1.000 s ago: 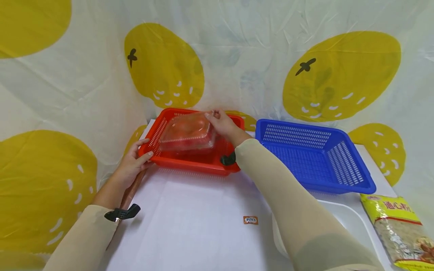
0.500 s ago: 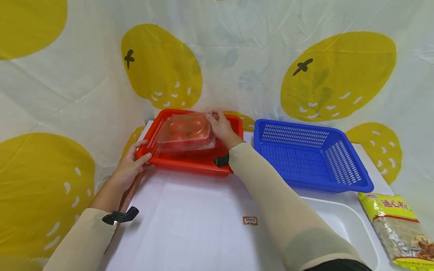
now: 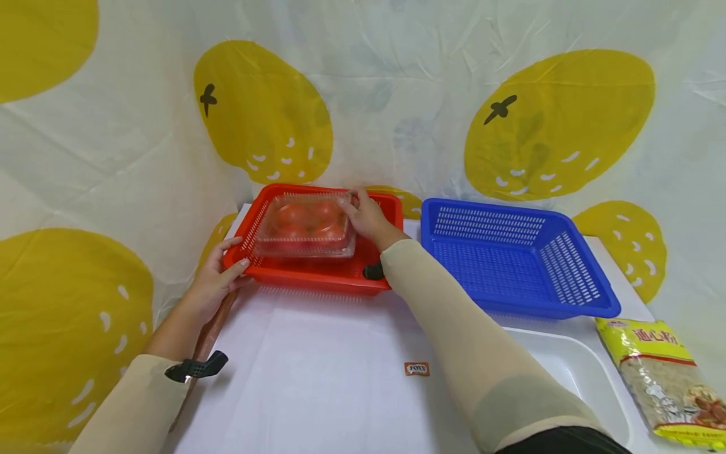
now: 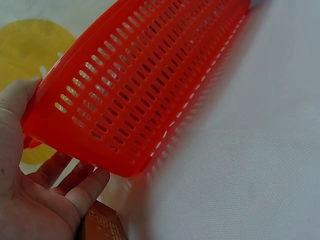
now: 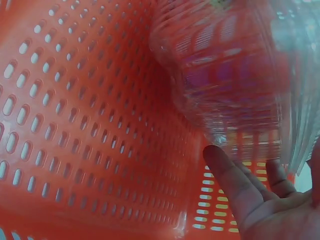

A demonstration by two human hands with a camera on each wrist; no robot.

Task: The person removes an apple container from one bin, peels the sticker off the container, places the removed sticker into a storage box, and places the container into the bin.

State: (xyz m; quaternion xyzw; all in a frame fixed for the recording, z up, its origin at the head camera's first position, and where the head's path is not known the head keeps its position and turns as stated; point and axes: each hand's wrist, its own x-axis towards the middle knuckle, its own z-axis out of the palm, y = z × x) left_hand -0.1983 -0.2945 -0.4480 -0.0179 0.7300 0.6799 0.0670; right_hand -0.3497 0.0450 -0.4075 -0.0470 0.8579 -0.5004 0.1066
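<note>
In the head view a clear plastic box of tomatoes point(image 3: 306, 221) sits within the red slotted basket point(image 3: 317, 284). My right hand point(image 3: 367, 217) holds the box by its right end, thumb at the lid's edge. The right wrist view shows fingertips point(image 5: 217, 156) low against the ridged box wall, above the basket's floor. My left hand point(image 3: 218, 274) grips the basket's near left corner. In the left wrist view the other fingers point(image 4: 90, 190) of that hand curl beneath the basket's rim. Part of the basket's floor is hidden by the box.
To the right stands a blue slotted basket point(image 3: 518, 310), with a white tray point(image 3: 573, 366) in front, partly behind my right sleeve. A yellow bag of pasta point(image 3: 663, 391) lies at the right edge. A small orange FOX'S packet point(image 3: 416, 369) and a long brown box point(image 3: 212, 328) are on the white table.
The box of tomatoes has come down lower in the red basket and lies more level, my right hand still holding its end. My left hand keeps its grip on the corner.
</note>
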